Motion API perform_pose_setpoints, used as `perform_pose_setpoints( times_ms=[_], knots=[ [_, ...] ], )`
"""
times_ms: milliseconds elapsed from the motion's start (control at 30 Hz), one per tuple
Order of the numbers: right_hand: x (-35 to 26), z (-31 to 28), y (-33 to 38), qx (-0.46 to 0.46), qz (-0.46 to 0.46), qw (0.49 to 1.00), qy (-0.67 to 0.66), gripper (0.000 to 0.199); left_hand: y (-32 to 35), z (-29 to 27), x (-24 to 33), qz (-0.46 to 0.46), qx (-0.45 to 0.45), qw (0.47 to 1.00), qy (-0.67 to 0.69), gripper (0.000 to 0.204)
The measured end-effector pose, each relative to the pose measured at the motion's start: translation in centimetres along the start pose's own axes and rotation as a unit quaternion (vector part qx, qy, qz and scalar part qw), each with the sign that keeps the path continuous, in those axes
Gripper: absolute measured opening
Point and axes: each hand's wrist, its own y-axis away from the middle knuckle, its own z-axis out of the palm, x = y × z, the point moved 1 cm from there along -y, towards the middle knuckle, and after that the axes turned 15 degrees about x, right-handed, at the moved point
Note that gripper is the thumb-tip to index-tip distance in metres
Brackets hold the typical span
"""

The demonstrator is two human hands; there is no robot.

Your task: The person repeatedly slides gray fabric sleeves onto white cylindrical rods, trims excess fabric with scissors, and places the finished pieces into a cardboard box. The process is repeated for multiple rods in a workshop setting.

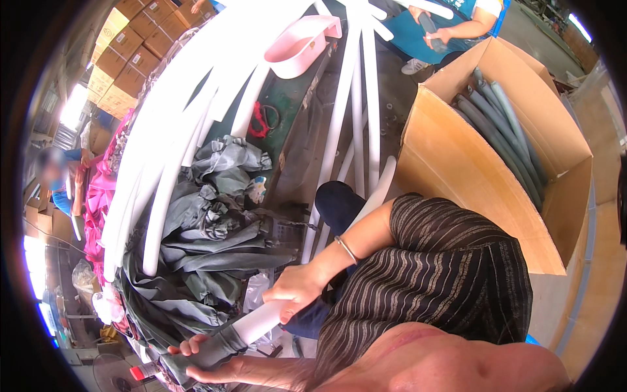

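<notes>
My right hand [297, 291], with a bangle at the wrist, grips a white foam tube [260, 321]. The tube's lower-left end sits inside a dark grey fabric sleeve [219, 346]. My left hand [202, 362] is wrapped round that sleeve, near the bottom of the view. Just beyond my hands lies a pile of loose grey fabric sleeves [215, 242], some gathered at their ends.
Many long white tubes [166, 189] lean over the green table [294, 124], near a pink plastic bin [300, 52]. An open cardboard box [470, 170] at right holds several grey-covered tubes [506, 130]. Co-workers sit at top right and far left; stacked cartons [134, 52] stand behind.
</notes>
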Motion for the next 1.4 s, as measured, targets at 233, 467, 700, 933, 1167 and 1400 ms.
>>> perform_pose_setpoints(
  times_ms=[233,467,700,933,1167,1400],
  knots=[
    [-0.8,-0.5,-0.6,0.103,0.016,0.994,-0.027,0.040,3.3,1.2,-5.6,0.040,0.061,0.987,-0.141,0.032],
    [-2.0,-2.5,-1.5,0.013,-0.024,0.999,0.046,0.040,1.9,-1.3,-5.1,-0.195,0.118,0.953,0.200,0.030],
    [-2.0,-0.7,-1.4,0.077,0.000,0.997,0.012,0.041,2.5,0.6,-5.4,-0.125,0.007,0.990,0.057,0.036],
    [-2.5,-0.2,-2.0,0.167,-0.048,0.985,0.014,0.035,5.0,0.1,-7.1,-0.196,0.070,0.964,0.162,0.016],
    [0.1,-2.3,-1.2,0.104,0.006,0.994,0.042,0.037,2.5,1.4,-5.4,-0.137,0.050,0.989,0.012,0.061],
    [-1.1,-1.0,-0.6,0.080,0.012,0.997,-0.016,0.039,2.6,-0.8,-5.6,-0.101,0.080,0.992,-0.017,0.042]
  ],
)
